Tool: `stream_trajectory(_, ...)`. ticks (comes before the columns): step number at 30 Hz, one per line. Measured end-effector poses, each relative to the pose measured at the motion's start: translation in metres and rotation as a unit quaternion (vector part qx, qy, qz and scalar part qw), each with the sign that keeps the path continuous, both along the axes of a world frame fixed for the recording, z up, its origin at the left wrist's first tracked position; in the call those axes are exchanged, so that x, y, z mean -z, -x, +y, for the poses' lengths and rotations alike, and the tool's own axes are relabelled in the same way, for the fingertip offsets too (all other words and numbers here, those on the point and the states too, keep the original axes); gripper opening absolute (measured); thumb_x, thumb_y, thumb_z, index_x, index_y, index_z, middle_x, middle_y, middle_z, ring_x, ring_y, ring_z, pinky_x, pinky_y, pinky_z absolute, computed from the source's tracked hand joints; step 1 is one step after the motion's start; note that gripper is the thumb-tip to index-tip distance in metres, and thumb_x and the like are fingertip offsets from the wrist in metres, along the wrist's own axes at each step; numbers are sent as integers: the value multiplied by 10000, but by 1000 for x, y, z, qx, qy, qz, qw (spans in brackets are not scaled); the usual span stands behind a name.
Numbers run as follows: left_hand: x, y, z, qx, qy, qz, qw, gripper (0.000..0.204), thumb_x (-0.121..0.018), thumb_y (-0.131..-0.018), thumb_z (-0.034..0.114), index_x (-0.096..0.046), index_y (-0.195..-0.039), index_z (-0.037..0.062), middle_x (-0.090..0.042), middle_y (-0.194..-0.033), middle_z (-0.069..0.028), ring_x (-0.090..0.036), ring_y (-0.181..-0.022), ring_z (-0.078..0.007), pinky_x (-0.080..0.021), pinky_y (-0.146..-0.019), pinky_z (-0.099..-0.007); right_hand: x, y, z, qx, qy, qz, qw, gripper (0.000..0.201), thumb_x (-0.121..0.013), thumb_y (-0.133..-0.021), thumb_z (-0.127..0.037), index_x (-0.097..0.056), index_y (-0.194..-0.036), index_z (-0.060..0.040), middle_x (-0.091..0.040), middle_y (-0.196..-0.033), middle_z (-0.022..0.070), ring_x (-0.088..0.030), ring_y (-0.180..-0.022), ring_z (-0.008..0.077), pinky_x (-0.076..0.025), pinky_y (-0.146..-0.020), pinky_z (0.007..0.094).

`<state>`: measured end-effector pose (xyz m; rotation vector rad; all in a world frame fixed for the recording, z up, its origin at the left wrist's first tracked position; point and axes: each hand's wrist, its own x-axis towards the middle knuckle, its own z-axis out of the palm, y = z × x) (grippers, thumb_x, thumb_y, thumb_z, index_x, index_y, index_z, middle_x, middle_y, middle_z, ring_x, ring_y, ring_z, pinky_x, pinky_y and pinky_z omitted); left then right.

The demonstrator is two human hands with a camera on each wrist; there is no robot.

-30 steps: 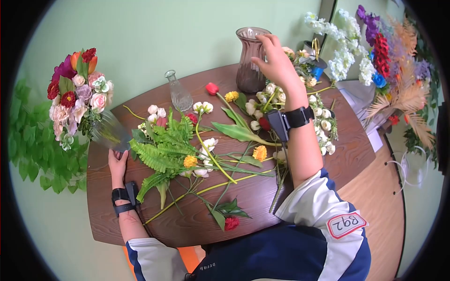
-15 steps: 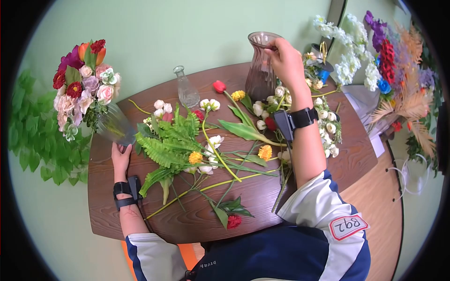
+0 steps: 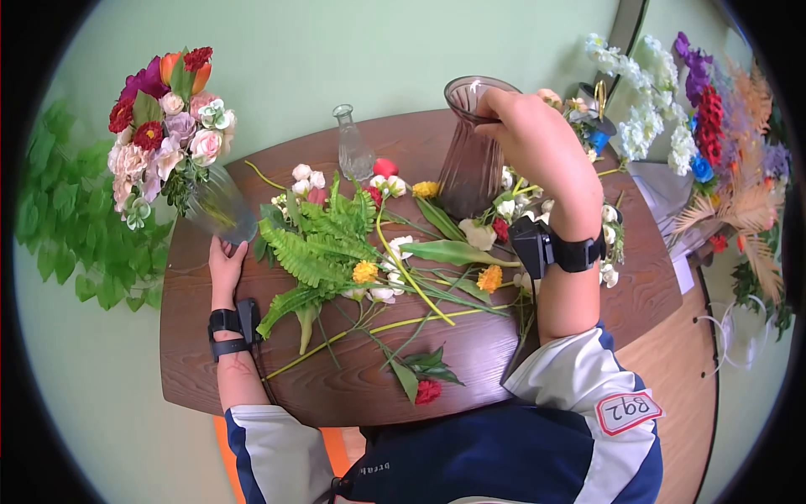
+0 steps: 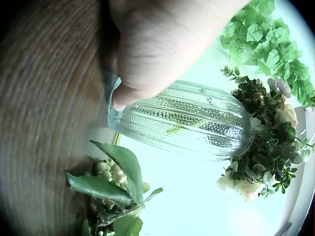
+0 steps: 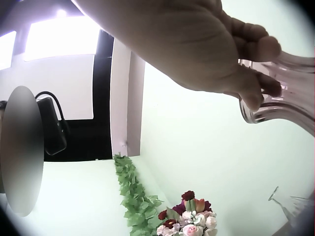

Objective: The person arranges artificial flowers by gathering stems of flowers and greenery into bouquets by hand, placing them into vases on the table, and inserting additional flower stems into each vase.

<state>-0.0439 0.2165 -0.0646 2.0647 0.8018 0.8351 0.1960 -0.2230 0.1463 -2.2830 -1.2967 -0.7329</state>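
Observation:
My right hand (image 3: 537,143) grips the rim of a tall, purple-tinted glass vase (image 3: 468,172), thumb and fingers bent over its edge. In the right wrist view, fingertips (image 5: 253,101) sit at the flared mouth of that vase. Over at the left, my left hand (image 3: 225,270) holds the base of a clear ribbed vase (image 4: 182,120), the thumb against the glass; its other fingers are largely hidden. This vase leans and carries a bouquet (image 3: 168,139) of pink, red, orange and purple flowers. White flowers and a red tulip (image 3: 385,167) lie near the purple vase's foot.
Fern leaves (image 3: 319,227), yellow flowers (image 3: 365,271) and long stems spread over the brown table (image 3: 210,361). A small clear bottle vase (image 3: 354,151) stands at the back. A red flower (image 3: 428,391) lies near the front edge. More flowers (image 3: 709,126) stand at the right.
My right hand has gone from open beside the purple vase's mouth to gripping its rim, and the vase has come nearer to me. My left hand stays at the clear vase's base.

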Motion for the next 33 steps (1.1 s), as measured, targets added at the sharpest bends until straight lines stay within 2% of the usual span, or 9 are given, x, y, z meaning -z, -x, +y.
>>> stream_trajectory(7,3,-1,6,22,-14,-10,1000,586,-695,-776,125,-381,-1229,-74,-511,-1167,-195,-508,-1099,-242,-396,-953,-323,-16,38,-12,-19,55,75,995,103,-611,-728,-36,-558,-802,11,-585,-709,195,-574,-716,379,-449,-617,437)
stream_trajectory(9,4,0,7,25,-10,-7,1000,583,-690,-779,117,-380,-1235,-70,-511,-1171,-190,-507,-1100,-239,-396,-953,-324,-13,36,-15,-81,38,47,995,107,-614,-715,-29,-558,-799,6,-582,-702,187,-567,-706,379,-445,-608,432)
stream_trajectory(16,-3,0,2,38,8,1,999,553,-669,-792,96,-382,-1237,-62,-505,-1180,-189,-504,-1111,-230,-404,-943,-314,-17,38,-10,-43,9,99,994,89,-621,-693,-26,-566,-762,-12,-586,-689,175,-570,-685,371,-443,-600,431)
stream_trajectory(19,-4,0,2,29,10,11,999,555,-670,-791,96,-380,-1236,-66,-506,-1181,-186,-504,-1111,-226,-402,-946,-311,-16,32,-10,-5,43,-7,999,83,-618,-696,-41,-603,-777,-33,-597,-685,162,-582,-673,353,-449,-598,425)
stream_trajectory(22,3,1,11,38,15,2,999,560,-672,-788,94,-379,-1237,-67,-507,-1181,-181,-505,-1109,-224,-398,-949,-312,-18,34,-17,-16,14,58,998,136,-637,-723,-121,-665,-851,-88,-611,-684,140,-590,-617,315,-463,-584,387)
stream_trajectory(25,4,0,8,58,23,-36,997,573,-675,-785,92,-373,-1246,-63,-508,-1180,-176,-506,-1102,-223,-398,-950,-314,-36,53,-37,-91,-153,4,984,67,-642,-756,-41,-648,-823,-34,-619,-654,87,-589,-546,177,-444,-523,268)
stream_trajectory(27,2,-2,7,76,23,-53,995,581,-676,-783,91,-369,-1253,-60,-508,-1180,-174,-506,-1099,-223,-398,-949,-314,-41,79,-55,-86,-265,46,959,100,-570,-812,26,-633,-885,52,-634,-734,65,-577,-653,99,-420,-554,211)
stream_trajectory(29,4,-1,12,33,4,7,999,589,-676,-781,82,-363,-1260,-56,-510,-1175,-168,-508,-1090,-216,-401,-944,-313,-39,88,-67,-133,-347,49,927,130,-503,-809,101,-605,-891,103,-616,-772,122,-549,-652,119,-404,-553,195)
stream_trajectory(33,11,-1,18,44,40,-31,998,636,-684,-781,90,-337,-1293,-58,-479,-1228,-187,-479,-1148,-230,-383,-968,-314,-41,78,-99,-20,-201,40,979,130,-559,-797,60,-651,-866,-1,-609,-672,30,-544,-573,73,-393,-492,195)
